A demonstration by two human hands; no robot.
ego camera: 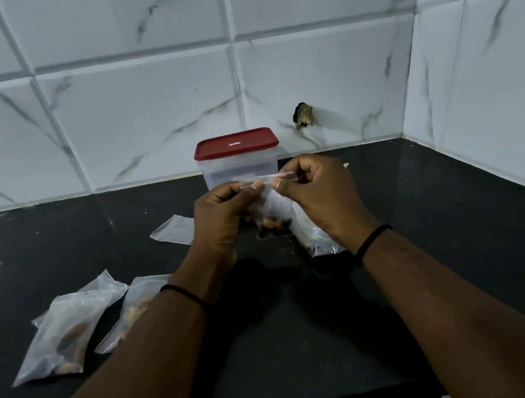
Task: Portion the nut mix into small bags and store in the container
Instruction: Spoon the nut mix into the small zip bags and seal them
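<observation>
Marble-look tiles back a black desk (pixel 432 240) where a clear container (pixel 238 165) with its red lid (pixel 235 143) on stands by the wall. Two filled nut bags (pixel 59 337) lie front left, an empty bag (pixel 175 230) farther back. Left hand (pixel 223 218) and right hand (pixel 319 196) pinch the top strip of a small bag (pixel 272 207) holding nuts, held just before the container.

Both forearms reach forward, the left hand (pixel 219 219) and right hand (pixel 321 196) raised close together, fingers curled, thumbs and forefingers pinching, knuckles facing up.
</observation>
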